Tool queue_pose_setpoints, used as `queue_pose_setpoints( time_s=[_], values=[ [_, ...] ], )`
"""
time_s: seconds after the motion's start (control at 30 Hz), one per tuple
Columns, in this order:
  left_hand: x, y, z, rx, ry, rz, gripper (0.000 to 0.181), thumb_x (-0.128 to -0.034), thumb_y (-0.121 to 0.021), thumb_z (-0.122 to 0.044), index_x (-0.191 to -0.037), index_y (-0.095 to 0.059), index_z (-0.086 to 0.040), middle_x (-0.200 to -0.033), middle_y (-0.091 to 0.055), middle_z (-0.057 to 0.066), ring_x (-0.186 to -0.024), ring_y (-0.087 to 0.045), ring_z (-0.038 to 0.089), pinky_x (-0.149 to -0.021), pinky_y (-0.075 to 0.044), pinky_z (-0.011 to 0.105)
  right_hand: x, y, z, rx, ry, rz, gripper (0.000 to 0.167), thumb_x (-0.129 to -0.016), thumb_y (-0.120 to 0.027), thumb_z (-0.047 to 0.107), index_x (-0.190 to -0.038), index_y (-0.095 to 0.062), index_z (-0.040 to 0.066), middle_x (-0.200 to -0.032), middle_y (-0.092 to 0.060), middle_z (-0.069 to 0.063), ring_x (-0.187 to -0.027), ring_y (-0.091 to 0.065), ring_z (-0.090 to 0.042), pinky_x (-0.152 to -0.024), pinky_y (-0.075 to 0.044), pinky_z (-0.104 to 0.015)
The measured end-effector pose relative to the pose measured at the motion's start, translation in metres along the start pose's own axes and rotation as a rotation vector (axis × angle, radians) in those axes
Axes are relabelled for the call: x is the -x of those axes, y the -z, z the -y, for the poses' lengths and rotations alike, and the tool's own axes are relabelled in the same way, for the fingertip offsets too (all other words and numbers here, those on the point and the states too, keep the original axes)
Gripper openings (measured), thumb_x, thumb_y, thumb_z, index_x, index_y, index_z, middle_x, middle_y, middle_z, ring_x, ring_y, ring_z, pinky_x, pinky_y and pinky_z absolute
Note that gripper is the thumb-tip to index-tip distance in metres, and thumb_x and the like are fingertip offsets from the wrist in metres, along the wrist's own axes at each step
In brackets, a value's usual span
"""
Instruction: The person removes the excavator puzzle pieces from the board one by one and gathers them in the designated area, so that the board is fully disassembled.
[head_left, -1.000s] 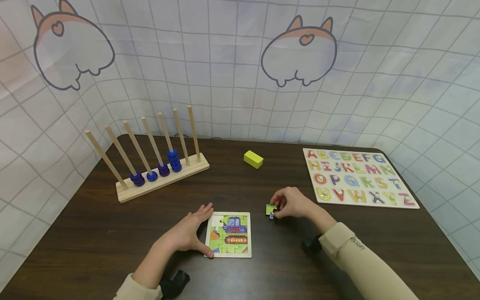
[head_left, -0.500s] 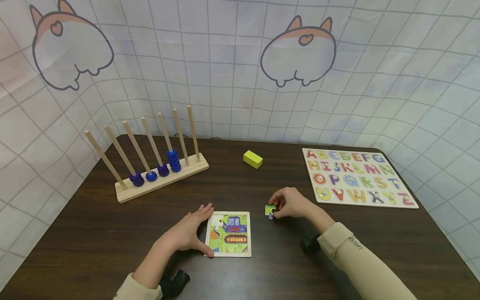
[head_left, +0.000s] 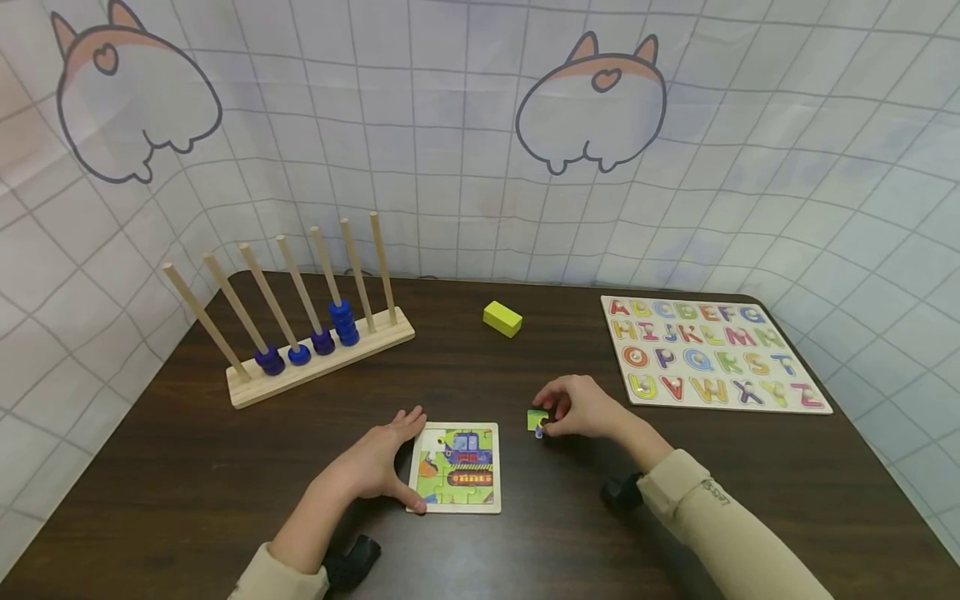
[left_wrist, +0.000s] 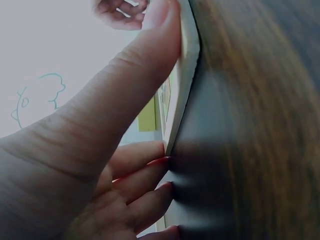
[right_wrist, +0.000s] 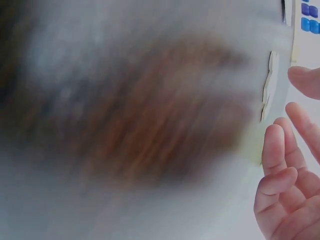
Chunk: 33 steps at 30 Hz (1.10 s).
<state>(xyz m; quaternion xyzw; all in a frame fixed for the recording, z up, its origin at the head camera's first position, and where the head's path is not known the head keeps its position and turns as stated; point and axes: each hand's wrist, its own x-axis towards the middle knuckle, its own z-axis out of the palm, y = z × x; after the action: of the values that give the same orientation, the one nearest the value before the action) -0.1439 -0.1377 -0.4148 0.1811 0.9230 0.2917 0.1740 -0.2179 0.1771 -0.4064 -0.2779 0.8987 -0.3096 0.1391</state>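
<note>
My left hand [head_left: 378,462] spreads around the left side of a square wooden jigsaw puzzle [head_left: 474,490] with a digger picture. Its thumb [left_wrist: 150,45] rests on the near rim, while the fingertips touch the far left corner. A pale gap shows in the puzzle's upper left. To the right of the puzzle, my right hand [head_left: 581,406] is poised at a small green jigsaw piece [head_left: 536,418]. In the right wrist view this piece [right_wrist: 268,87] lies low by the table, with thumb and index finger apart and nothing between them. Whether another fingertip touches it is unclear.
A wooden peg counting rack [head_left: 322,357] with blue rings stands at the back left. A yellow block [head_left: 502,319] lies behind the puzzle. At the right is an alphabet board [head_left: 708,354]. A white grid-patterned cloth [head_left: 420,125] hangs behind the dark table [head_left: 202,483].
The head view has shifted very slightly, so everything sits a little further left. Both hands, the puzzle and the green piece keep their places.
</note>
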Motion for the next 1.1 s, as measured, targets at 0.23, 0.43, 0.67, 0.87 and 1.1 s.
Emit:
queue_pose_setpoints(
  time_s=[0.23,0.43,0.67,0.87,1.1],
  values=[
    [0.001,0.0,-0.001,0.012,-0.004,-0.005,0.108,-0.0532,-0.086,-0.039,-0.139,-0.035,0.001,-0.148,-0.025,0.013,-0.137,-0.016,0.03,-0.106,-0.015,0.055,0.0,-0.004,0.01,-0.024,0.061,-0.01,0.03,-0.071,-0.077,0.01,-0.098,-0.067,0.002,-0.083,-0.062,-0.005,-0.065,-0.053,-0.011,-0.06,-0.046,-0.023],
    [0.001,0.0,-0.001,0.017,-0.006,-0.007,0.108,-0.0532,-0.086,-0.039,-0.139,-0.035,0.001,-0.148,-0.025,0.013,-0.136,-0.016,0.03,-0.105,-0.015,0.055,-0.003,-0.01,0.021,-0.032,0.104,-0.008,0.029,-0.072,-0.076,0.011,-0.098,-0.067,0.003,-0.085,-0.062,-0.006,-0.065,-0.055,-0.013,-0.059,-0.046,-0.023],
    [0.002,0.0,-0.001,0.017,-0.002,-0.007,0.108,-0.0531,-0.086,-0.038,-0.139,-0.035,0.002,-0.148,-0.025,0.013,-0.136,-0.017,0.03,-0.106,-0.015,0.055,-0.008,-0.019,0.035,-0.036,0.127,-0.007,0.029,-0.072,-0.077,0.014,-0.098,-0.068,0.005,-0.086,-0.062,-0.004,-0.066,-0.056,-0.014,-0.059,-0.046,-0.022],
    [0.002,-0.001,0.0,0.016,0.001,-0.009,0.108,-0.0531,-0.086,-0.038,-0.139,-0.035,0.001,-0.148,-0.025,0.013,-0.137,-0.017,0.03,-0.106,-0.015,0.055,-0.013,-0.027,0.043,-0.051,0.146,0.002,0.03,-0.072,-0.077,0.014,-0.099,-0.068,0.005,-0.088,-0.063,-0.003,-0.066,-0.054,-0.012,-0.06,-0.047,-0.023],
    [0.002,-0.002,0.001,0.019,0.004,-0.016,0.108,-0.0529,-0.086,-0.039,-0.139,-0.035,0.001,-0.148,-0.026,0.012,-0.137,-0.017,0.029,-0.106,-0.015,0.054,-0.021,-0.036,0.052,-0.083,0.159,0.04,0.031,-0.073,-0.077,0.016,-0.101,-0.068,0.004,-0.089,-0.063,-0.006,-0.065,-0.052,-0.009,-0.06,-0.046,-0.021]
  ],
)
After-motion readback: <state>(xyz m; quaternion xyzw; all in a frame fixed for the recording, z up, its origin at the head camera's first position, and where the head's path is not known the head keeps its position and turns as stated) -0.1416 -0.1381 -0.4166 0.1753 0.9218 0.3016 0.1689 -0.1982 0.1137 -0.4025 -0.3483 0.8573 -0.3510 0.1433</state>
